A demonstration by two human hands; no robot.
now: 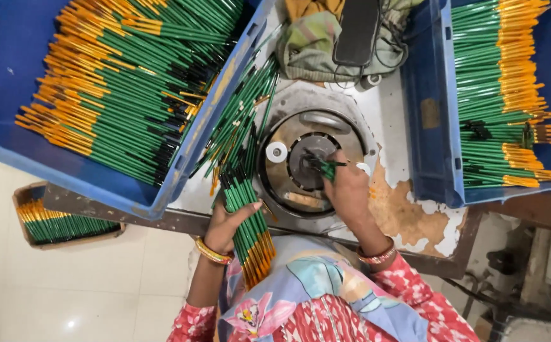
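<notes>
I see my left hand (pixel 225 223) at seven o'clock, fingers wrapped tight around a thick bundle of slim green brushes (pixel 249 223) with black bands and shiny gold ferrules pointing toward me. My right hand (pixel 346 190) at centre pinches a single green brush (pixel 328 168) closed between its fingertips, pressing its end onto the round metal machine disc (pixel 310 163), dull grey and ringed. A blue plastic crate (pixel 218 107) at ten o'clock holds smooth stacked brushes; another blue crate (pixel 429 114) sits at two o'clock. Loose brushes (pixel 240 120) lie fanned beside the disc.
</notes>
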